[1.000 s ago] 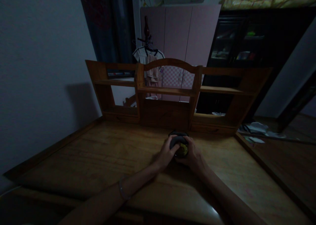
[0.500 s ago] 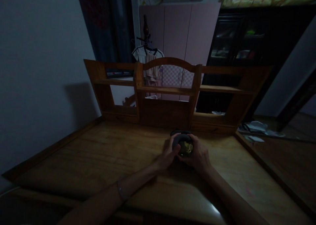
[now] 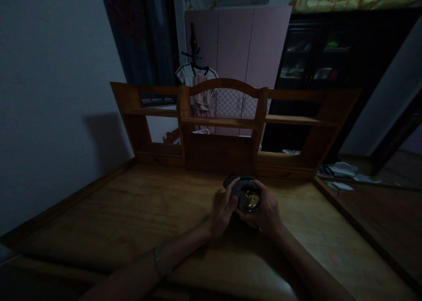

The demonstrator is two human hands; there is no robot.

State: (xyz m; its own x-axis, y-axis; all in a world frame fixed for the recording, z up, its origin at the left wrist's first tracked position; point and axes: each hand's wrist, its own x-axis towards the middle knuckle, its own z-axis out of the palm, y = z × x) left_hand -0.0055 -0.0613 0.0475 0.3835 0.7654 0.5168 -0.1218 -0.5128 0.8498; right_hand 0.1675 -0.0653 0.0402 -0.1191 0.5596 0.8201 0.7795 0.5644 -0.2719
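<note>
A dark grey, rounded object with a glossy, yellow-marked round face (image 3: 248, 198) lies between the left hand (image 3: 220, 210) and right hand (image 3: 268, 211); both grip its opposite sides over the brown wooden bench (image 3: 148, 200), any bench contact being hidden.

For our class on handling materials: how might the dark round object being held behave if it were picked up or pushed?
The dark round object is probably fairly stiff, since its thick rim shows a smooth curve without folds. Its glossy-looking face, with bright highlights, may be slippery. The rounded outline suggests it could roll if stood on edge.
</note>
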